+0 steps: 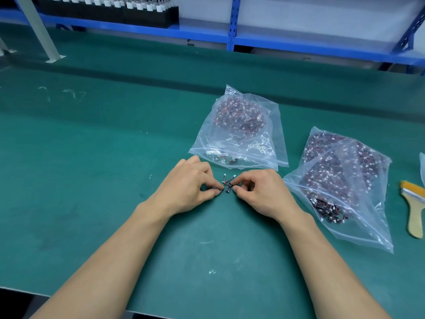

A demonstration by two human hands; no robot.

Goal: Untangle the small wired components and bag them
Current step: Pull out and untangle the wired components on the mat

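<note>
In the head view, both hands are working low over the green desk point(115, 157), fingertips nearly meeting. The left hand point(190, 187) is pinching one end of a small knot of wired components point(227, 185) between thumb and forefinger. The right hand point(259, 192) is pinching the other side the same way, its remaining fingers curled under.

The knot is sitting directly between the two hands, equally near to each, on or just above the desk; which of the two cannot be told. Its dark bodies are lying at the fingertips, and the thin red and black wires are running away from the person, ending in two small white plugs. So the long axis is running near to far, with the plugs pointing toward the middle bag point(241, 134).

That clear bag is lying just beyond the hands, partly filled, with one loose component resting near its close edge. A fuller bag point(345, 180) is lying to the right, near the right hand. A brush point(414, 210) is lying further right.

Judging from this, the pieces are not yet separated. The pull should probably go sideways, across the wires.
</note>
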